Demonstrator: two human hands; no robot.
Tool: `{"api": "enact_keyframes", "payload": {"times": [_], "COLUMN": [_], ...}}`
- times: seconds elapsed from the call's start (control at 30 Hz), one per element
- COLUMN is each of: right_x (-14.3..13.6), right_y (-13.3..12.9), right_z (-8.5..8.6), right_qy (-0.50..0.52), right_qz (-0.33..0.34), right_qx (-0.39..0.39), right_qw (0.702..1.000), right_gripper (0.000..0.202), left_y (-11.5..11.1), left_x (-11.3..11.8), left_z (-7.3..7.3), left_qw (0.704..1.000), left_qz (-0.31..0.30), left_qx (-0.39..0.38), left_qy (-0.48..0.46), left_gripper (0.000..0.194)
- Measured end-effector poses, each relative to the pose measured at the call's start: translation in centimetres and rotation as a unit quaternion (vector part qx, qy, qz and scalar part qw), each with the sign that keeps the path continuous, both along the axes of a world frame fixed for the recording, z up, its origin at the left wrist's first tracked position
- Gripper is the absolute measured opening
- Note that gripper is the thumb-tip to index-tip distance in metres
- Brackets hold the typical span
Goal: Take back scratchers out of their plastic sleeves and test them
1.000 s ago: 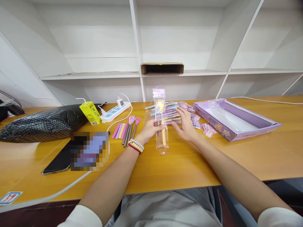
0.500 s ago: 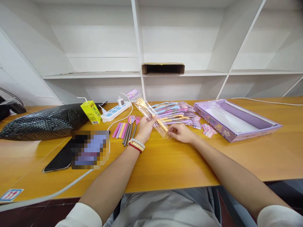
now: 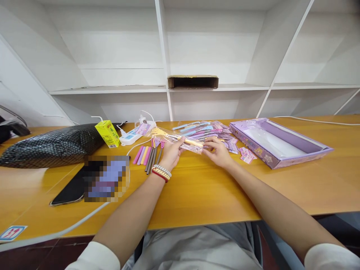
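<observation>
A yellow back scratcher (image 3: pixel 194 142) with a claw-shaped head lies inside a clear plastic bag (image 3: pixel 174 137), whose purple printed top reaches over the power strip. My left hand (image 3: pixel 172 150) is closed around the middle of the bagged scratcher. At the handle end, my right hand (image 3: pixel 216 150) pinches the bag's lower edge. Behind my hands is a pile of bagged back scratchers (image 3: pixel 206 129) in blue, purple and yellow. Left of my left hand lie loose scratcher rods with claw heads (image 3: pixel 153 155) and coloured handle sleeves (image 3: pixel 142 155).
An open purple display box (image 3: pixel 303 157) stands on the right, with small pink cards (image 3: pixel 247 155) beside it. At left are a power strip (image 3: pixel 129 139), a yellow drink carton (image 3: pixel 108 134), a black wrapped parcel (image 3: pixel 53 144) and a phone (image 3: pixel 71 183). White shelves hold a cardboard box (image 3: pixel 193 82).
The bagged back scratcher has swung from a steep slant to nearly level, its head end dropping toward the power strip. My right hand has risen slightly along with the handle end.
</observation>
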State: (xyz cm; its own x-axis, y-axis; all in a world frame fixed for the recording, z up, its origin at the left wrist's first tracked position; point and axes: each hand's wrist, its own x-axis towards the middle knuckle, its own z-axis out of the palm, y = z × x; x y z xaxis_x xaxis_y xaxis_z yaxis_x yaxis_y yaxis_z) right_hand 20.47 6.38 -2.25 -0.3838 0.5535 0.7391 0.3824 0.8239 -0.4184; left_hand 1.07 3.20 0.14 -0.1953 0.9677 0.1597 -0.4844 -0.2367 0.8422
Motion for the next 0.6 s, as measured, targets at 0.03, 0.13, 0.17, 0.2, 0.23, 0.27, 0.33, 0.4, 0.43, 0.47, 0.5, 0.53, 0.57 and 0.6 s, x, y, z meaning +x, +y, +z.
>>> {"api": "enact_keyframes", "payload": {"times": [0.03, 0.13, 0.17, 0.2, 0.23, 0.27, 0.33, 0.4, 0.43, 0.47, 0.5, 0.53, 0.57, 0.6], "right_x": [0.0, 0.1, 0.1, 0.1, 0.2, 0.2, 0.3, 0.5, 0.6, 0.8, 1.0, 1.2, 1.4, 1.6], "right_y": [0.0, 0.0, 0.1, 0.1, 0.1, 0.2, 0.2, 0.2, 0.2, 0.3, 0.3, 0.5, 0.6, 0.7], "right_z": [0.0, 0.1, 0.1, 0.1, 0.1, 0.1, 0.2, 0.5, 0.6, 0.7, 0.8, 0.8, 0.9, 0.9], "right_qy": [0.007, 0.021, 0.025, 0.027, 0.027, 0.025, 0.010, -0.015, -0.030, -0.046, -0.063, -0.081, -0.100, -0.119], "right_qz": [0.001, 0.007, 0.008, 0.007, 0.005, 0.002, 0.001, 0.007, 0.010, 0.013, 0.015, 0.019, 0.026, 0.035], "right_qx": [0.001, -0.001, -0.005, -0.011, -0.016, -0.019, -0.019, -0.016, -0.015, -0.014, -0.015, -0.017, -0.021, -0.026], "right_qw": [1.000, 1.000, 1.000, 1.000, 1.000, 1.000, 1.000, 1.000, 0.999, 0.999, 0.998, 0.996, 0.994, 0.992], "right_gripper": [0.018, 0.017, 0.017, 0.017, 0.018, 0.018, 0.018, 0.018, 0.018, 0.018, 0.018, 0.018, 0.019, 0.019], "left_y": [0.0, 0.0, -0.1, -0.1, -0.2, -0.2, -0.3, -0.2, 0.0, 0.2, 0.4, 0.6, 0.8, 0.9], "left_x": [0.0, 0.0, 0.1, 0.2, 0.3, 0.5, 0.6, 0.3, 0.1, -0.3, -0.7, -1.1, -1.5, -1.8], "left_z": [-0.1, -0.4, -0.5, -0.6, -0.7, -0.7, -0.6, -0.3, -0.2, 0.0, 0.1, 0.2, 0.3, 0.4], "left_qw": [1.000, 0.999, 0.999, 0.998, 0.998, 0.998, 0.998, 0.999, 0.999, 1.000, 1.000, 1.000, 0.999, 0.999], "left_qz": [-0.004, -0.017, -0.023, -0.028, -0.033, -0.037, -0.035, -0.019, -0.007, 0.006, 0.019, 0.029, 0.035, 0.040], "left_qx": [-0.007, -0.021, -0.022, -0.021, -0.019, -0.017, -0.016, -0.017, -0.016, -0.012, -0.008, -0.005, -0.004, -0.003], "left_qy": [0.004, 0.026, 0.036, 0.045, 0.051, 0.055, 0.051, 0.037, 0.027, 0.016, 0.005, -0.005, -0.013, -0.019], "left_gripper": [0.035, 0.035, 0.035, 0.034, 0.034, 0.033, 0.032, 0.031, 0.030, 0.029, 0.028, 0.026, 0.024, 0.023]}}
